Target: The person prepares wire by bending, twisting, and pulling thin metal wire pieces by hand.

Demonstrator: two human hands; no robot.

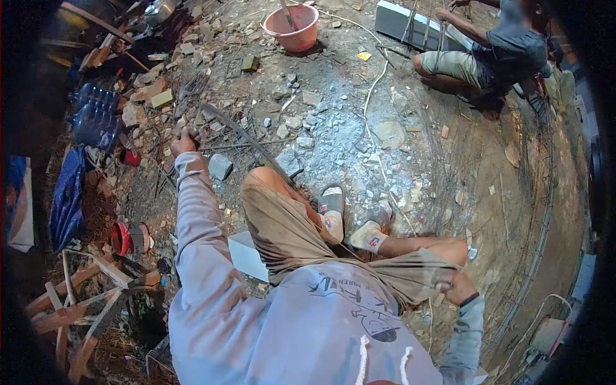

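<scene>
My left hand reaches out to the left over the rubble, its fingers curled together; what they grip, if anything, is too small to make out. Close beside it lie thin sticks or rods and a long dark flat bar that slants toward my knee. A grey stone rests just below that hand. My right hand is bent at my right knee, against the trouser leg; its fingers are blurred. Under me, a pale block shows beside my left thigh.
A pink basin with a handle in it stands ahead. Another person crouches at the right, hands on rods by a long pale block. A white cable crosses the ground. Wooden boards and a red-rimmed bucket lie left.
</scene>
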